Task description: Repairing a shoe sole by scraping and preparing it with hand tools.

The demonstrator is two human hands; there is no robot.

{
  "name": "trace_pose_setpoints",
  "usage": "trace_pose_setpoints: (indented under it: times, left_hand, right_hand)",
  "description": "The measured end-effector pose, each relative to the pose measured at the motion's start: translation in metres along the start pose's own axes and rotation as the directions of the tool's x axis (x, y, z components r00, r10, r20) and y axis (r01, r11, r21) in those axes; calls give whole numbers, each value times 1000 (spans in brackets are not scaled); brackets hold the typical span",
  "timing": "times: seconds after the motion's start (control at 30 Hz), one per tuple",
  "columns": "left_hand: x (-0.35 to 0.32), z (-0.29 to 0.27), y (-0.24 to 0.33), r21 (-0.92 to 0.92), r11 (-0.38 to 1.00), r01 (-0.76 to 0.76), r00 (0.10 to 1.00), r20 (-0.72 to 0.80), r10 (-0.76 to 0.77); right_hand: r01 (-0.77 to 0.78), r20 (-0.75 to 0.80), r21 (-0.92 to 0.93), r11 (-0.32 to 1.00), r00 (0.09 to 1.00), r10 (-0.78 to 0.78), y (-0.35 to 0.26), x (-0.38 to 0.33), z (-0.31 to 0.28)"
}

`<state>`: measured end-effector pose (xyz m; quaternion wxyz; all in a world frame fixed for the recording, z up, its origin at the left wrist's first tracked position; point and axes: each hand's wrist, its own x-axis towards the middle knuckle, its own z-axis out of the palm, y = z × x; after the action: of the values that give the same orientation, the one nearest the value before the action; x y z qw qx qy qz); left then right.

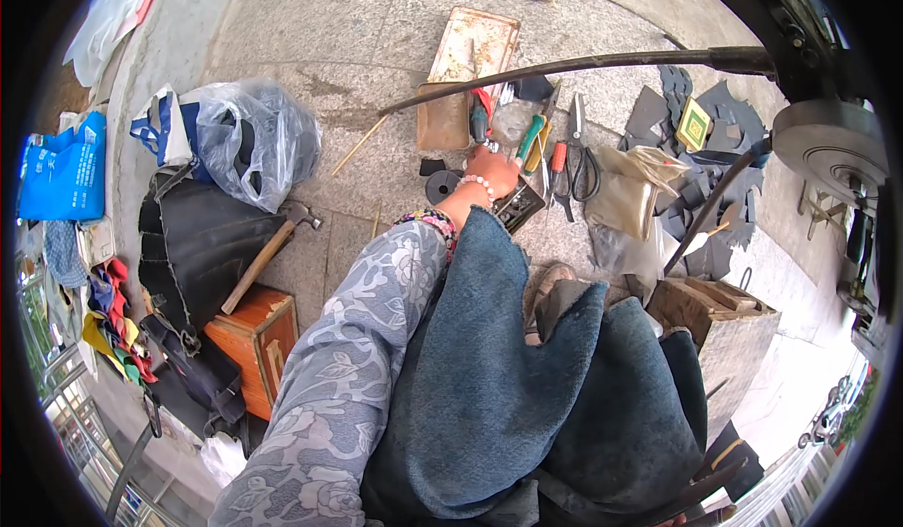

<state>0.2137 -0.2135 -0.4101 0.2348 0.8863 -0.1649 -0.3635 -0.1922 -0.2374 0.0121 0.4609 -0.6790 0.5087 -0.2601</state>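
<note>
In the head view, the black-handled scissors (584, 173) lie on the stone paving (353, 183), blades away and loops toward the person, probably so they can be picked up without turning. Left of the scissors, the left hand (491, 173) reaches down among the tools, its fingers drawn close together at the near end of a tool with a red and dark green handle (480, 118); whether they grip it or only touch it, I cannot tell. That tool also lies left of the scissors, beside a rusty tin (440, 125). Between it and the scissors sits a green-handled tool (531, 137), seemingly grouped there for easy reach. The right hand does not show. Nearer the person than the scissors, a blue suede-like sheet (499, 358) drapes the lap, likely to shield the clothes. Right of the scissors, dark scraps (724, 146) are heaped, perhaps to keep them off the tools. Well left of the scissors, a hammer (260, 267) rests against a wooden box (265, 339), apparently parked outside the crowded patch.
</note>
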Motion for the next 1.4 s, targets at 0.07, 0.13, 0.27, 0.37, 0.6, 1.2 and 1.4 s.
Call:
trace_pose_setpoints:
  times: [0.07, 0.13, 0.27, 0.37, 0.6, 1.2, 1.4]
  left_hand:
    - [-9, 0, 13, 141, 990, 12, 999, 30, -16]
    - [-11, -5, 13, 154, 988, -13, 998, 63, 3]
    - [-31, -12, 20, 25, 999, 25, 998, -63, -23]
    - [-42, -27, 37, 1, 999, -40, 991, -130, 40]
    - [-79, -46, 37, -207, 933, -295, 907, -366, 206]
    - [-353, -238, 7, -230, 711, -665, 647, -652, 395]
    - [-475, -276, 28, -163, 567, -808, 505, -688, 522]
  right_hand:
    - [-4, -4, 3, 1000, 1000, 4, -1, 2, -1]
    - [-3, 5, 6, 1000, 1000, 3, 0, 2, 0]
    - [2, 10, 15, 1000, 1000, -2, 0, 2, -1]
    - [18, 13, 29, 999, 1000, -19, 1, 1, -2]
    - [16, 39, 58, 998, 999, -18, 3, -12, -10]
    - [101, 132, 266, 959, 981, -140, 16, -62, -12]
    - [84, 247, 407, 910, 949, -198, 19, -61, -8]
